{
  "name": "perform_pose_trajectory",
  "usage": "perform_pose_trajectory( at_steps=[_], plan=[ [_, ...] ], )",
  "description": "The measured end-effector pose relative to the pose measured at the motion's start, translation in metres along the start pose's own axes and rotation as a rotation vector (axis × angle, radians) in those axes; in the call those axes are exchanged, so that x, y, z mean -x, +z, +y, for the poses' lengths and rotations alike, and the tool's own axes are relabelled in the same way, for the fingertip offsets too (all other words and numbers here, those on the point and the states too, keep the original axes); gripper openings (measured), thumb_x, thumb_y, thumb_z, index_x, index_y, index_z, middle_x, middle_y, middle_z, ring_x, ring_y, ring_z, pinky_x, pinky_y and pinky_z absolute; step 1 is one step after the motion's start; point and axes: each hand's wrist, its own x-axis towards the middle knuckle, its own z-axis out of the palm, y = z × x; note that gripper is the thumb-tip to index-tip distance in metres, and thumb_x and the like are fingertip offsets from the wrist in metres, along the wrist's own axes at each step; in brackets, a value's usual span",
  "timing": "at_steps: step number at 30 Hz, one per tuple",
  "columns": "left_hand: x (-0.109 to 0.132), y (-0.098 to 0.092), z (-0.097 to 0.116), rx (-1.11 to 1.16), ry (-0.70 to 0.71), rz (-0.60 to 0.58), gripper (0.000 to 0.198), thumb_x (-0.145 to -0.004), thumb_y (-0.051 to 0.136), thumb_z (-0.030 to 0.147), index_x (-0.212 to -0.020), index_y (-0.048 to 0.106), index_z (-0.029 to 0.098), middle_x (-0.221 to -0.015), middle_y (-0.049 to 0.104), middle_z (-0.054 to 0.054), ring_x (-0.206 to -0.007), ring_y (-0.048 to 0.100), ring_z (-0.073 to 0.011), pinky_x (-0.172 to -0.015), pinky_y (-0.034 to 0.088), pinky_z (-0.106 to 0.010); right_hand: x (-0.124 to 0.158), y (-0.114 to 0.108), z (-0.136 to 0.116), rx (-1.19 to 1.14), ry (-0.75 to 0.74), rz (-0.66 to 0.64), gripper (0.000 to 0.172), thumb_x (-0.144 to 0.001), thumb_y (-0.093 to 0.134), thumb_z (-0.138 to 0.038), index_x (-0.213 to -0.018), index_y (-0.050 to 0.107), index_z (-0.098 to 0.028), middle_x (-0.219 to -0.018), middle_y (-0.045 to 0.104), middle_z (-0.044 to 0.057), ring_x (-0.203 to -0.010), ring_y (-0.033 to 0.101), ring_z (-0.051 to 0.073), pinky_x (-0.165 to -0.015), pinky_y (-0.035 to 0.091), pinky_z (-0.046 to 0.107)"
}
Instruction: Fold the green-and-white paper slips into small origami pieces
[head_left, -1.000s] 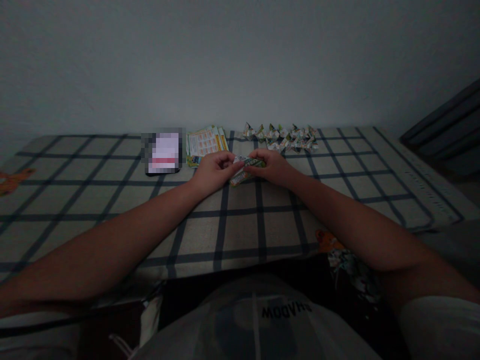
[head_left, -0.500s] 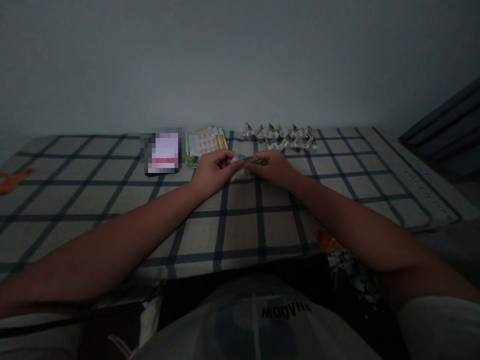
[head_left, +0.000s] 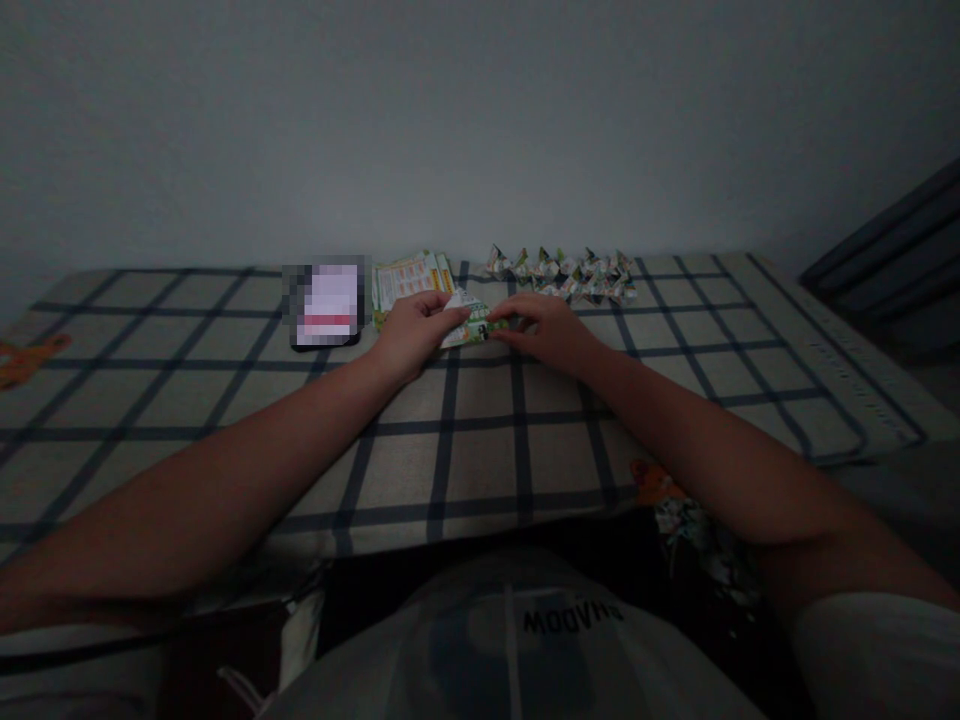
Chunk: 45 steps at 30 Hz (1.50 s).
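A small folded printed paper (head_left: pixel 472 324), white and green, is held between my two hands above the checked cloth. My left hand (head_left: pixel 417 330) pinches its left side, thumb on top. At its right corner, the fingertips of my right hand (head_left: pixel 546 328) are closed on the edge. Just behind my left hand lies a stack of printed sheets (head_left: pixel 409 284). Beyond my right hand, several small folded paper pieces (head_left: pixel 585 275) with pointed tips stand in rows near the wall.
A phone (head_left: pixel 330 305) with a lit, blurred screen lies left of the sheets. The checked tablecloth (head_left: pixel 480 450) covers the table, which meets a plain wall (head_left: pixel 480 120). An orange printed figure (head_left: pixel 656 482) shows at the table's front edge.
The paper has turned so that a flat, pointed face with green print now shows. My left hand has shifted slightly left, and the right hand's fingers have moved to the paper's corner.
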Motion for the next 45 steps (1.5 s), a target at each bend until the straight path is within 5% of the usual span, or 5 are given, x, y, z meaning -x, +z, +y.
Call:
perform_pose_trajectory(
  at_steps=[16,30,36,40,45],
  plan=[
    [0.004,0.001,0.006,-0.090,0.034,-0.006,0.024,-0.067,0.081,0.038,-0.074,0.071,0.017,-0.070,0.069,-0.001,-0.062,0.058,-0.0127,-0.059,0.047,-0.024,-0.001,-0.003,0.001,0.115,-0.126,-0.040,0.028,-0.094,0.064,-0.046,-0.093,0.077,-0.021,-0.103,0.077,0.007,-0.095,0.066,0.020,-0.091,0.047,0.036],
    [0.002,-0.005,0.002,-0.286,0.152,-0.160,0.040,-0.076,0.077,0.056,-0.080,0.075,0.017,-0.071,0.067,-0.001,-0.065,0.055,-0.0129,-0.056,0.039,-0.022,-0.001,0.000,-0.005,0.081,0.053,0.029,0.038,-0.094,0.056,-0.053,-0.085,0.067,-0.018,-0.076,0.065,0.002,-0.067,0.051,0.014,-0.067,0.038,0.029],
    [0.009,0.000,0.007,-0.092,0.085,-0.236,0.053,-0.076,0.074,0.058,-0.111,0.075,0.018,-0.101,0.075,-0.008,-0.082,0.067,-0.0195,-0.065,0.053,-0.027,-0.003,-0.002,-0.004,0.054,0.109,0.096,0.037,-0.090,0.059,-0.052,-0.077,0.063,-0.018,-0.068,0.058,0.000,-0.063,0.044,0.012,-0.063,0.034,0.029],
    [0.011,0.004,0.006,-0.173,0.189,-0.170,0.083,-0.063,0.089,0.040,-0.139,0.061,0.020,-0.138,0.065,-0.013,-0.120,0.064,-0.0272,-0.094,0.056,-0.035,-0.003,-0.003,-0.004,0.049,0.153,0.138,0.033,-0.089,0.060,-0.049,-0.078,0.063,-0.018,-0.066,0.057,-0.001,-0.061,0.043,0.012,-0.061,0.033,0.028],
    [0.011,0.006,0.005,-0.156,0.227,-0.106,0.072,-0.072,0.083,0.039,-0.138,0.063,0.020,-0.129,0.070,-0.011,-0.110,0.068,-0.0246,-0.087,0.059,-0.033,-0.004,-0.004,-0.008,-0.005,0.163,0.168,0.032,-0.087,0.061,-0.048,-0.078,0.063,-0.017,-0.068,0.058,0.000,-0.061,0.044,0.012,-0.062,0.035,0.028]
  ],
)
